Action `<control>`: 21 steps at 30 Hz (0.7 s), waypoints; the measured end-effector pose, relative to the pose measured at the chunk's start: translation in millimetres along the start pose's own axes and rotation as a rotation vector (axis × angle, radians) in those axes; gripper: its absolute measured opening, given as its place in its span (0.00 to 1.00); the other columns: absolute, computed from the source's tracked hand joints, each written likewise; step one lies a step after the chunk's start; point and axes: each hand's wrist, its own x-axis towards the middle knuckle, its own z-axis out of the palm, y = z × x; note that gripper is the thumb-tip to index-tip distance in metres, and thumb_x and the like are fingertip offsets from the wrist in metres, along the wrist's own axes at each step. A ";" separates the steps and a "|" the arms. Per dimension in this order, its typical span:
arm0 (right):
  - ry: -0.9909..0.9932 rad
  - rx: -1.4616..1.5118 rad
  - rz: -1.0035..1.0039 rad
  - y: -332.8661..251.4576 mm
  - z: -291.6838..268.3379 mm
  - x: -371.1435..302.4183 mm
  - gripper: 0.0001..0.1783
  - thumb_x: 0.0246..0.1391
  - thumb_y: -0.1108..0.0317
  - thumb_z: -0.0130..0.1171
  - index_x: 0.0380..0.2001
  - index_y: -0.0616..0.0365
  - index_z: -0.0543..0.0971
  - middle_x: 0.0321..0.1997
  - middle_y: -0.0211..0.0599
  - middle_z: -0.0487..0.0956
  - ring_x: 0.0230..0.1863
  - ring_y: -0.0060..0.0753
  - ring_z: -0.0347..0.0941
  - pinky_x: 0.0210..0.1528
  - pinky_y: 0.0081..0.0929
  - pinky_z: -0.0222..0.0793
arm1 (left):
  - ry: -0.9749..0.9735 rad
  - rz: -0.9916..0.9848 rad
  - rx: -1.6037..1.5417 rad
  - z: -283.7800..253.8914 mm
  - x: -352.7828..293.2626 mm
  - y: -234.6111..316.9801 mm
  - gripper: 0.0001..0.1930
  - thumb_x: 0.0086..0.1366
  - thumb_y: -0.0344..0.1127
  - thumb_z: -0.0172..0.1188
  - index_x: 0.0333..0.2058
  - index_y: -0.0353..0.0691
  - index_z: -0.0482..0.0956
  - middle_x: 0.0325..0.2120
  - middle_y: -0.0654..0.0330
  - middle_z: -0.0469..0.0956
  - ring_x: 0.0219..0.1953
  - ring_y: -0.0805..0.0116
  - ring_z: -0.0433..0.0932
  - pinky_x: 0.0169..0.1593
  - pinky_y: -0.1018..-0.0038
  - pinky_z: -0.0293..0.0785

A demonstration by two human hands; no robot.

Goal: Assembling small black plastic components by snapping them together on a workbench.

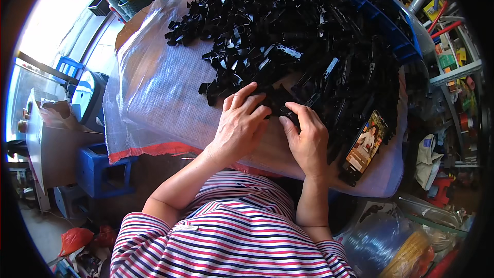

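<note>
A large heap of small black plastic parts (267, 25) covers the far half of the work surface, some with shiny metal-looking faces. At its near edge my left hand (239, 123) reaches in with bent fingers, the fingertips among black parts; what they hold is hidden. Close beside it on the right, my right hand (310, 139) pinches a small black part (292, 115) between thumb and forefinger. Both hands are above a white woven plastic sheet (159, 92) with a red edge. Right of my right hand, a phone (365, 146) with a lit picture leans at a slant against the heap.
A blue plastic crate (381, 10) stands behind the heap at the right. Blue stools (105, 170) are on the floor at left. Shelves (455, 74) with tools and goods line the right side. Plastic bags (381, 242) lie at lower right, near my right elbow.
</note>
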 end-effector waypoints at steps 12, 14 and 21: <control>-0.017 -0.043 -0.018 0.4 0.7 -0.6 0.14 0.49 0.71 0.59 0.40 0.61 0.74 0.37 0.43 0.77 0.39 0.45 0.74 0.39 0.33 0.70 | 0.002 -0.005 0.008 0.5 0.1 0.5 0.13 0.49 0.31 0.59 0.36 0.41 0.74 0.46 0.53 0.71 0.56 0.53 0.62 0.55 0.57 0.58; -0.013 -0.044 -0.019 -0.1 1.0 -0.8 0.14 0.49 0.71 0.59 0.40 0.61 0.74 0.37 0.43 0.77 0.39 0.45 0.74 0.40 0.33 0.70 | 0.001 -0.009 0.005 0.2 0.0 1.1 0.12 0.49 0.31 0.59 0.36 0.41 0.74 0.46 0.54 0.71 0.56 0.53 0.62 0.55 0.58 0.58; -0.017 -0.053 -0.018 0.1 1.5 -1.0 0.14 0.49 0.71 0.58 0.40 0.61 0.74 0.37 0.42 0.77 0.39 0.45 0.74 0.40 0.33 0.70 | -0.001 -0.013 0.010 0.1 -0.2 1.4 0.13 0.49 0.31 0.59 0.36 0.41 0.75 0.46 0.54 0.71 0.56 0.54 0.63 0.54 0.58 0.58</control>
